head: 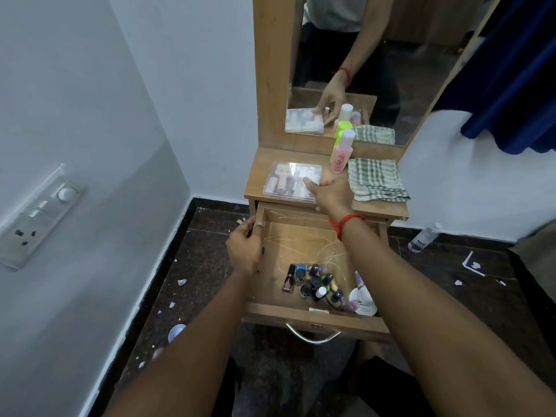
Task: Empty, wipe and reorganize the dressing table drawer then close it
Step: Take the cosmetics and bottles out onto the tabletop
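You're partway through emptying: your left hand [245,249] grips the open drawer [301,242] by its left wall, your right hand [331,194] holds the clear box [288,182] on the far tabletop [261,173], nail polish bottles [314,284] sit at the drawer's near end, and wiping is not yet begun.

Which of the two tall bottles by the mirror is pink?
The front bottle with the white cap, standing beside the checked cloth. The bottle behind it is bright green.
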